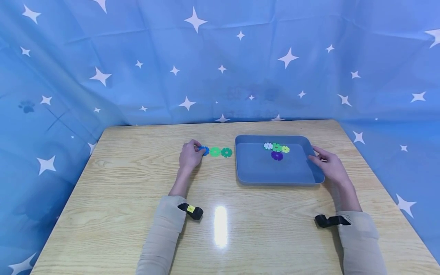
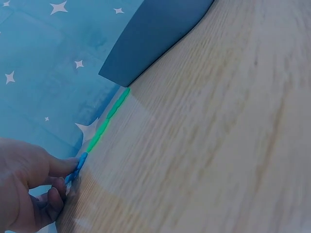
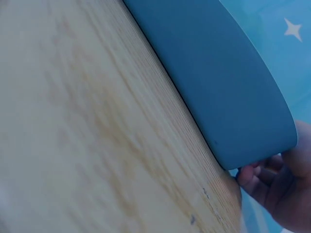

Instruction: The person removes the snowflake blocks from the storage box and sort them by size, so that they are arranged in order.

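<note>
My left hand (image 1: 191, 154) pinches a blue notched disc (image 1: 205, 151) between thumb and fingers at the left end of a row on the table. Beside it lie a light green disc (image 1: 215, 152) and a darker green disc (image 1: 226, 152); in the left wrist view the blue disc (image 2: 77, 167) is at the fingertips, in line with the green ones. My right hand (image 1: 329, 164) grips the right wall of a grey-blue tray (image 1: 261, 179), thumb over the rim and fingers outside. Inside the tray are a white disc (image 1: 268, 146), a green disc (image 1: 276, 147), a yellow-green disc (image 1: 285, 149) and a purple disc (image 1: 277, 156).
The wooden table (image 1: 120, 183) carries the tray right of centre, close to the right end of the disc row. A blue curtain (image 1: 154, 65) with white stars hangs behind the table's back edge. Each sleeve bears a black wrist camera (image 1: 194, 212).
</note>
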The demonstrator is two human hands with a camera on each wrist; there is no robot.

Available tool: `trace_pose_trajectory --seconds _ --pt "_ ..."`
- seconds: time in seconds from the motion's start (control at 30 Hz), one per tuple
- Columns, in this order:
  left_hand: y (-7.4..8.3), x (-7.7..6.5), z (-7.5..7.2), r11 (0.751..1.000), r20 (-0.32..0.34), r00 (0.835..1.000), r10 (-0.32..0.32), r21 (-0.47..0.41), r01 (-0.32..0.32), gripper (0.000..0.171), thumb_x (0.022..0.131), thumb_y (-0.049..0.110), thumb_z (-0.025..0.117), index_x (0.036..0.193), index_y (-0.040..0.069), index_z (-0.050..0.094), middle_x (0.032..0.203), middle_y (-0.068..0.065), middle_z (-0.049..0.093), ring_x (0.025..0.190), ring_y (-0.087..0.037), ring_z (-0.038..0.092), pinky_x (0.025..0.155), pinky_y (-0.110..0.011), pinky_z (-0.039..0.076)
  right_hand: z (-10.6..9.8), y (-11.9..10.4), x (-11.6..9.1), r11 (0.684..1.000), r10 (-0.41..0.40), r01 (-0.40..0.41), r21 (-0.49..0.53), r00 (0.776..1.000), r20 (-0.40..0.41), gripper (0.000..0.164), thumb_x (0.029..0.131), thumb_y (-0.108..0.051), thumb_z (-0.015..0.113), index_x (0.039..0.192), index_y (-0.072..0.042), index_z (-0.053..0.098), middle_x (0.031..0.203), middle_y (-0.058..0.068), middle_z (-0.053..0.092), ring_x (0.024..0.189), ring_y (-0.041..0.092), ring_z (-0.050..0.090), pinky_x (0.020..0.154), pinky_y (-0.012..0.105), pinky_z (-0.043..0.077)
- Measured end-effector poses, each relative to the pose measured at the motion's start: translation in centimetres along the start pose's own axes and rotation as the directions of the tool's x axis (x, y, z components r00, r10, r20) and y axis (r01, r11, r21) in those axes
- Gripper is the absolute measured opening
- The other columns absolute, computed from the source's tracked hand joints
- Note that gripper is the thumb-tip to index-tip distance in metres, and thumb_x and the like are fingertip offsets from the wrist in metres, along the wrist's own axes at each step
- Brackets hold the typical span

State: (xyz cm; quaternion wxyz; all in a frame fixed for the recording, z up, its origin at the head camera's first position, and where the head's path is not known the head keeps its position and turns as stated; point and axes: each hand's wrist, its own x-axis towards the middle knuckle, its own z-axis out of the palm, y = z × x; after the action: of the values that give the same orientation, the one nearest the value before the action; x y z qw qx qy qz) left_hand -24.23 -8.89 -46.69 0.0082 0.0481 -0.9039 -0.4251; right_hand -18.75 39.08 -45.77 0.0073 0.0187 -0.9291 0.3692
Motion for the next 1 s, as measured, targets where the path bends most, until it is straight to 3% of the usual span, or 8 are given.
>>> trace_pose_trajectory --seconds 0.23,0.57,0.8,1.0 --pt "0.1 -0.1 -0.1 1.0 0.011 1.0 -0.009 -0.017 0.01 0.026 0.097 0.023 0.07 0.113 0.004 0.063 0.102 -0.013 0.055 0.091 -0.028 0.053 0.074 -0.041 0.045 0.1 0.0 0.0 1.0 0.005 -0.005 -0.007 1.0 -0.003 0.059 0.106 -0.035 0.053 0.155 -0.006 0.038 0.1 0.017 0.057 0.081 0.019 0.048 0.06 0.025 0.04" --pt "0.1 -0.6 -0.6 0.987 -0.013 1.0 0.006 -0.161 -0.008 0.025 0.099 0.02 0.066 0.114 0.001 0.063 0.109 -0.018 0.059 0.102 -0.031 0.058 0.085 -0.044 0.049 -0.1 -0.4 0.0 1.0 0.014 -0.014 0.003 1.0 0.008 0.061 0.106 -0.038 0.052 0.155 -0.006 0.037 0.101 0.018 0.057 0.082 0.019 0.048 0.061 0.025 0.041" --pt "1.3 -1.0 0.0 0.975 -0.068 0.994 0.088 -0.198 -0.1 0.022 0.096 0.015 0.069 0.109 -0.002 0.066 0.093 -0.014 0.061 0.088 -0.029 0.059 0.078 -0.041 0.048 -0.1 -0.3 0.1 1.0 0.018 -0.018 0.009 1.0 0.008 0.061 0.106 -0.038 0.052 0.156 -0.006 0.037 0.102 0.018 0.056 0.083 0.02 0.048 0.061 0.025 0.041" --pt "3.2 -1.7 1.0 0.957 -0.023 0.988 0.151 -0.245 -0.152 0.021 0.096 0.015 0.07 0.109 -0.001 0.066 0.092 -0.011 0.059 0.082 -0.024 0.056 0.075 -0.035 0.046 0.0 -0.2 -0.1 1.0 0.02 -0.02 0.011 1.0 0.007 0.061 0.106 -0.038 0.052 0.156 -0.006 0.037 0.101 0.018 0.056 0.083 0.021 0.048 0.061 0.024 0.041"
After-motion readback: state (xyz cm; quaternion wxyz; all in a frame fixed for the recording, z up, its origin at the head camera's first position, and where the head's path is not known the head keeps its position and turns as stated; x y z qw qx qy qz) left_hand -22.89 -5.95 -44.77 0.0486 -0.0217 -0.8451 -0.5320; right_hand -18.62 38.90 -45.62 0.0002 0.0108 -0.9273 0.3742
